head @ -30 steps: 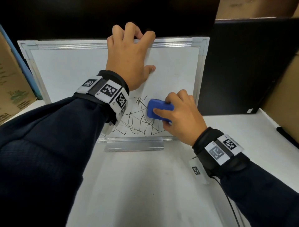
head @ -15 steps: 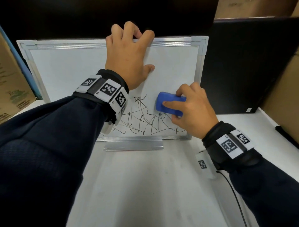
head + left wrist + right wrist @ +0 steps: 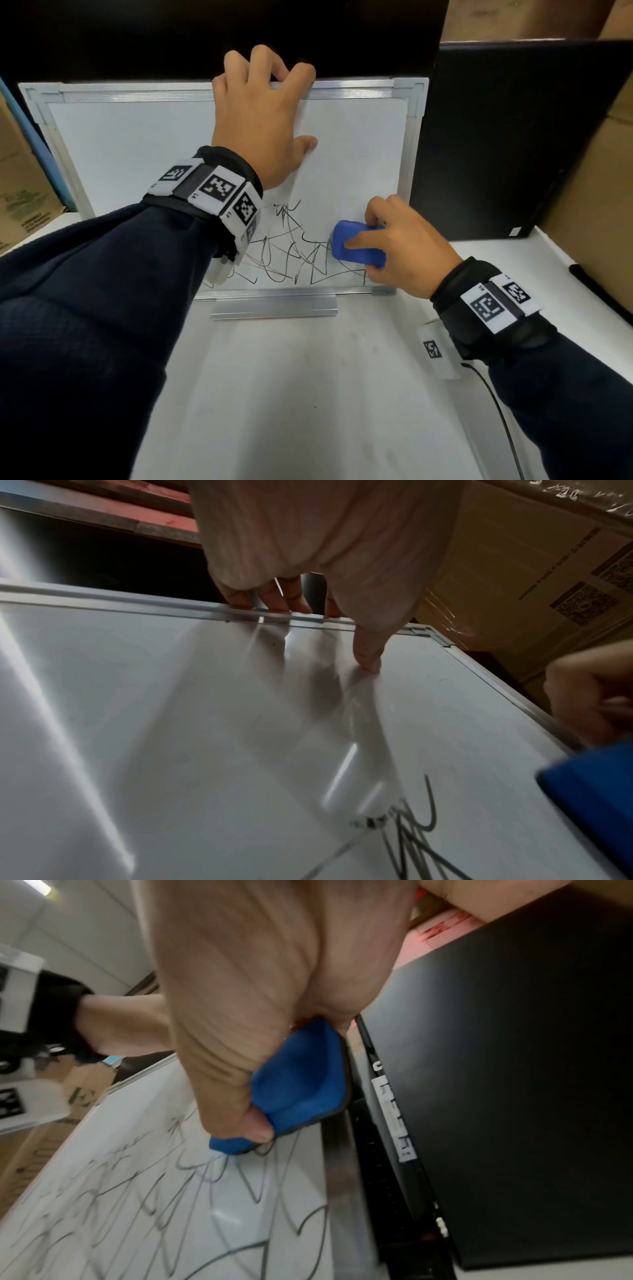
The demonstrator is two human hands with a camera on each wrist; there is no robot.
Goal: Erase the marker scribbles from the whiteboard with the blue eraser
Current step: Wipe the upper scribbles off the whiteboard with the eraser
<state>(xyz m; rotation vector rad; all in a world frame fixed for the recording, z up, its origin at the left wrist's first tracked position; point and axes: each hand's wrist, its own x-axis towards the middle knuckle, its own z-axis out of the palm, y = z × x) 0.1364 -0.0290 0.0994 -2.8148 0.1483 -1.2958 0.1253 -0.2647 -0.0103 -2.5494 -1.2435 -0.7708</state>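
A white whiteboard (image 3: 137,154) with a silver frame stands upright on the table. Black marker scribbles (image 3: 291,257) cover its lower middle and right. My left hand (image 3: 263,113) holds the board's top edge, fingers curled over the frame and the thumb pressed on the white face (image 3: 368,658). My right hand (image 3: 400,246) grips the blue eraser (image 3: 356,246) and presses it flat on the board at the scribbles' right end, near the right frame. In the right wrist view the eraser (image 3: 301,1074) sits under my thumb, with scribbles (image 3: 171,1204) below it.
A black panel (image 3: 513,144) stands right beside the board's right frame. Cardboard boxes stand at the far left (image 3: 20,192) and far right (image 3: 596,178). An aluminium ledge (image 3: 274,308) juts from the board's foot onto the white table (image 3: 308,394). A black cable (image 3: 496,404) trails from my right wrist.
My right hand slid the eraser rightward across the board over the last second. Since half a second ago it has held near the right frame. The left hand has kept its hold on the top edge.
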